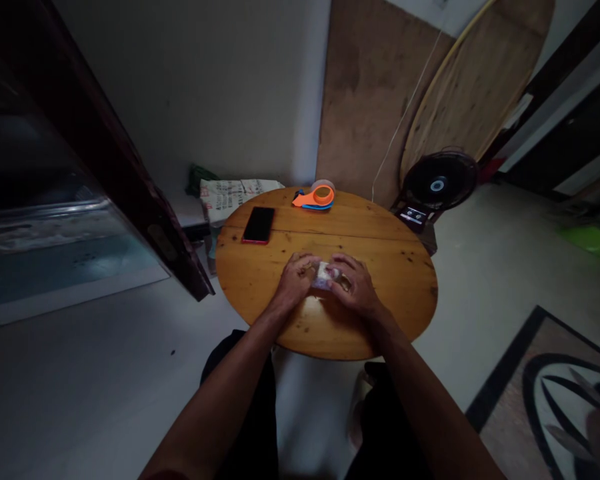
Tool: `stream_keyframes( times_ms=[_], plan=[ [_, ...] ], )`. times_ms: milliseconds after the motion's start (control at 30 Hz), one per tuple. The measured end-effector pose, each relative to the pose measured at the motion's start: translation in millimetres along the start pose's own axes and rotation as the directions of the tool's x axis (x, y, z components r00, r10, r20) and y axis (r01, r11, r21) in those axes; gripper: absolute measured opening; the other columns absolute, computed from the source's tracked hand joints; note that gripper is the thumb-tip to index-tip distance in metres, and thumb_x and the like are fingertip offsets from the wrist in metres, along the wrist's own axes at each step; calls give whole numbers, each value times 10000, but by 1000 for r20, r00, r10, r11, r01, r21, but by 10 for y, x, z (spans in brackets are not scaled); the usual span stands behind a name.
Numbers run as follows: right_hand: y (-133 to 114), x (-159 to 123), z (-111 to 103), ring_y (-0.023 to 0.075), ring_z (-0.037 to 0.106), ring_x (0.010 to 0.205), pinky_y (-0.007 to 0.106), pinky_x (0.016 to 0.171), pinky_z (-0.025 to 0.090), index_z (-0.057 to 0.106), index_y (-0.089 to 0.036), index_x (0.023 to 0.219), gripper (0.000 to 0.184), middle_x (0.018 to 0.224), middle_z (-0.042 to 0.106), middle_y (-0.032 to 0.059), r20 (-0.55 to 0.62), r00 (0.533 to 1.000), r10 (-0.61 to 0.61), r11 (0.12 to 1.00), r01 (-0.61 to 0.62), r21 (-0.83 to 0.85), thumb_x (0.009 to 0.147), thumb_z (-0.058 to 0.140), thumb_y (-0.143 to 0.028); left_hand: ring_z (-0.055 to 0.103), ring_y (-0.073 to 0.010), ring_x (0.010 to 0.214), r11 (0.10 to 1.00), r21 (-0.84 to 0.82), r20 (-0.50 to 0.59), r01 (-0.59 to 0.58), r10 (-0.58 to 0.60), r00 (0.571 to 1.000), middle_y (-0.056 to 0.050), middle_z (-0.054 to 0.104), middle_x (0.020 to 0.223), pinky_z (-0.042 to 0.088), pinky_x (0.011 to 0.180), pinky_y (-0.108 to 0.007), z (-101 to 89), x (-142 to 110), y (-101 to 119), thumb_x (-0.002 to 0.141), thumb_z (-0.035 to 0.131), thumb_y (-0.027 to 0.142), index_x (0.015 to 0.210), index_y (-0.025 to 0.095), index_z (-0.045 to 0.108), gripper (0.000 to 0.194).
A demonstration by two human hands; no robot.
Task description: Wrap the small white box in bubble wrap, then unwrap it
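Over the front half of the round wooden table (380, 247), a small whitish packet (323, 275) with a clear, shiny look sits between my two hands. My left hand (298, 277) grips its left end with the fingers curled. At the other end, my right hand (354, 283) is closed round it, thumb toward me and fingers on the far side. What the packet contains is too small and dim to tell. Beyond the hands lies an orange and blue tape dispenser (314, 198) with a roll of tape. A phone (259, 225) with a red edge rests at the far left.
A printed white sack (235, 195) stands behind the table by the wall. To the right is a dark round fan (439, 181), with a large round wooden board (475, 87) leaning behind it. A dark-framed door (125, 173) reaches close to the table's left side.
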State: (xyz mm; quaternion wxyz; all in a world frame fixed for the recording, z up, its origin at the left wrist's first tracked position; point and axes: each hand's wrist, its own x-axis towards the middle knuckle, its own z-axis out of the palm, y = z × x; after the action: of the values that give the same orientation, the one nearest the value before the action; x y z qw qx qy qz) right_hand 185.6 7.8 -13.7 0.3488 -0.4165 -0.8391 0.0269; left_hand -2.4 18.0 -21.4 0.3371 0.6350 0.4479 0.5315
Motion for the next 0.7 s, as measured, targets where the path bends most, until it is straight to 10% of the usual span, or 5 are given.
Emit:
stream_keyframes(
  times_ms=[467, 700],
  plan=[
    [-30, 18, 12, 278, 564, 1144, 438, 946, 402, 575, -196, 996, 213, 1219, 608, 136, -201, 974, -99, 995, 91, -51, 813, 604, -301, 602, -214, 1002, 997, 61, -126, 52, -44, 991, -99, 620, 1051, 498, 927, -364, 25, -9, -109, 767, 567, 130, 927, 153, 703, 211],
    [7, 16, 20, 284, 556, 1164, 467, 956, 407, 552, -197, 1009, 185, 1232, 592, 140, -386, 920, 70, 995, -37, 91, 865, 505, -304, 577, -237, 1120, 893, 412, -301, 179, -52, 952, -106, 649, 1124, 453, 1001, -363, -610, 243, -37, 767, 580, 147, 1033, 162, 675, 283]
  ],
)
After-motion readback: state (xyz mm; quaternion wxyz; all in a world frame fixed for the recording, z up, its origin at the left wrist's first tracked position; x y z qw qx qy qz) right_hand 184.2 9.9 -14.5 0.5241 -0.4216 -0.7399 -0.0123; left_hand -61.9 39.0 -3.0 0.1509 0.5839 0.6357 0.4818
